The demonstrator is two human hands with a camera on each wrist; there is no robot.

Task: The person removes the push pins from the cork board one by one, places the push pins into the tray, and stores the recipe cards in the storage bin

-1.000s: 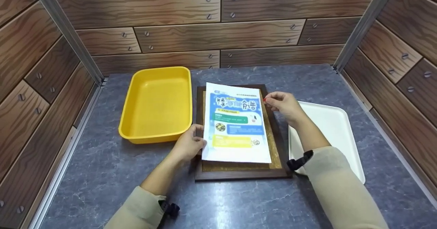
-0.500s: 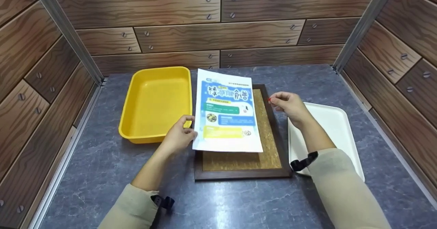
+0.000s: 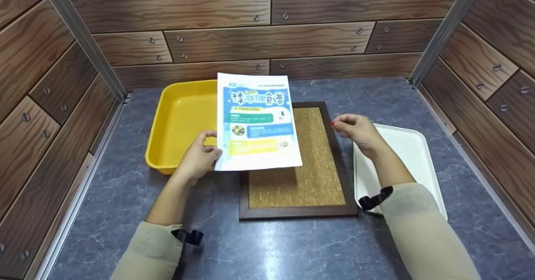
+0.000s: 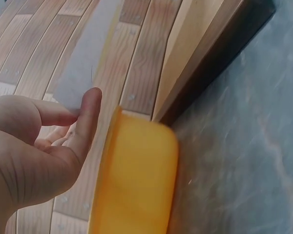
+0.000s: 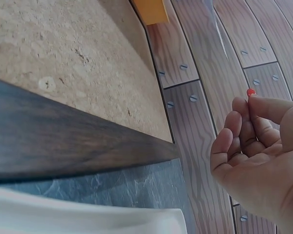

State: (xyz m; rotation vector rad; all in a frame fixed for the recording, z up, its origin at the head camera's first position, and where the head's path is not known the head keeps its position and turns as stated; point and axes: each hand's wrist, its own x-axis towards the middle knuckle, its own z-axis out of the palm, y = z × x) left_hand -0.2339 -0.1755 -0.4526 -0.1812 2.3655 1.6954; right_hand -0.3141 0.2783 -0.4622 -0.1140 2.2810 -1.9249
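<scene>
A printed sheet of paper [image 3: 259, 113] with blue, green and yellow blocks is held up by my left hand [image 3: 195, 156], its left edge pinched between thumb and fingers. The sheet overlaps the yellow bin and the upper left of the framed cork board [image 3: 319, 184], casting a shadow on the cork. Seen from the left wrist, the paper rises thin and pale from the fingertips [image 4: 90, 100]. To the right of the board, my right hand [image 3: 360, 133] pinches a small red pushpin [image 5: 251, 91] between thumb and forefinger; only its red head shows.
The yellow bin [image 3: 179, 125] stands left of the board on the dark marbled table [image 3: 267, 246]. A white tray [image 3: 407, 159] lies at the right, partly under the right forearm. Wood-patterned walls [image 3: 234, 46] enclose the back and both sides.
The sheet has been lifted and carried left and away from the board, uncovering much of the cork. My right hand has drawn slightly right with the red pushpin.
</scene>
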